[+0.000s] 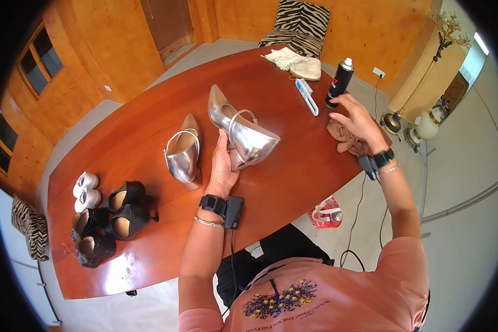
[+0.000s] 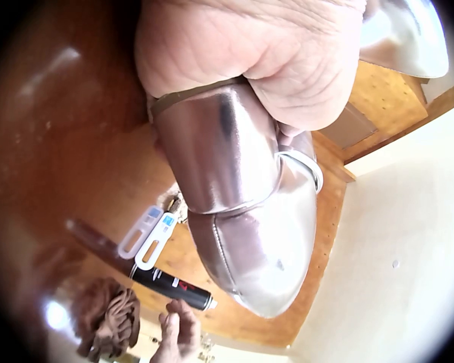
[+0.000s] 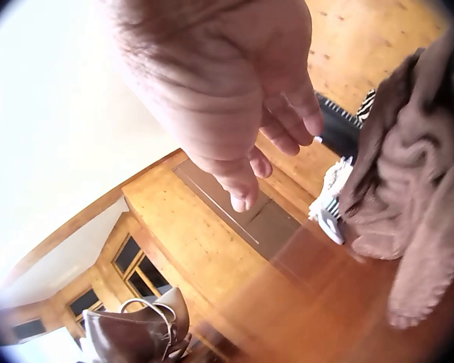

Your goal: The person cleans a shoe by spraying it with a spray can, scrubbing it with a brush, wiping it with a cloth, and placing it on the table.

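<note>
My left hand [image 1: 224, 169] grips a silver high-heeled shoe [image 1: 249, 135] by its heel, over the middle of the table; in the left wrist view the palm covers part of the heel. The matching silver shoe [image 1: 182, 157] stands on the table to the left. At the right side, my right hand [image 1: 359, 119] hovers with loosely bent fingers and nothing between them. Its fingertips are right by an upright black spray can [image 1: 340, 84] with a white nozzle. Below that hand lies a crumpled brown cloth [image 1: 342, 135]; in the right wrist view the cloth [image 3: 416, 166] is beside it.
A white-handled brush [image 1: 307, 97] lies left of the can. Behind it are a white lacy cloth [image 1: 284, 57] and a beige pad [image 1: 306, 69]. Several black shoes [image 1: 128, 195] and a white pair [image 1: 87, 191] stand at the table's left end. A red bag [image 1: 325, 214] is on the floor.
</note>
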`<state>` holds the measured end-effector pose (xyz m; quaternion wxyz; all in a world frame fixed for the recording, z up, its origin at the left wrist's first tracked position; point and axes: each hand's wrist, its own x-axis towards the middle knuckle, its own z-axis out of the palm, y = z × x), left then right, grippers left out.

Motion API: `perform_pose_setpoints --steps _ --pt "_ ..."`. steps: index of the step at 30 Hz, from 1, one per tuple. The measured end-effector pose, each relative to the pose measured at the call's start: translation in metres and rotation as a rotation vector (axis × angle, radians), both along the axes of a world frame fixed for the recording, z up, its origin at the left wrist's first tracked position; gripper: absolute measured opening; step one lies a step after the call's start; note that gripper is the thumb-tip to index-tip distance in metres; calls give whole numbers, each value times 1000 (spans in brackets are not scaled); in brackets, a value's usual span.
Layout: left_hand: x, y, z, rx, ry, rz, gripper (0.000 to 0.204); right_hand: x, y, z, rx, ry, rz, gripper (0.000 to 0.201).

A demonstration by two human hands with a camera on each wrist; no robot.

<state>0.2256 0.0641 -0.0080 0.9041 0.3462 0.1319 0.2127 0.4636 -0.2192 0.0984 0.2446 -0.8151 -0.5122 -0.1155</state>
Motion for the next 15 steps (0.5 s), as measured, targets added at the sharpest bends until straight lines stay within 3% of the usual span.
perform_pose_setpoints --steps 3,5,6,8,10,12,15 --pt "0 -1 2 0 -45 -10 59 28 44 -17 -56 50 18 40" --pt "1 0 0 2 -52 12 58 49 76 -37 -169 30 -156 41" --pt "1 0 -1 4 -42 25 56 55 86 -41 -168 28 -134 41" --pt "2 2 -2 20 -31 51 54 63 102 -50 -360 96 -352 44" --pt "-1 3 -1 -43 -33 -7 38 74 109 -65 -285 28 -434 49" --pt "-5 5 3 -26 -22 -59 37 71 106 -67 -112 22 -459 46" --pt "-5 7 5 27 39 1 36 66 100 -61 50 82 -475 38"
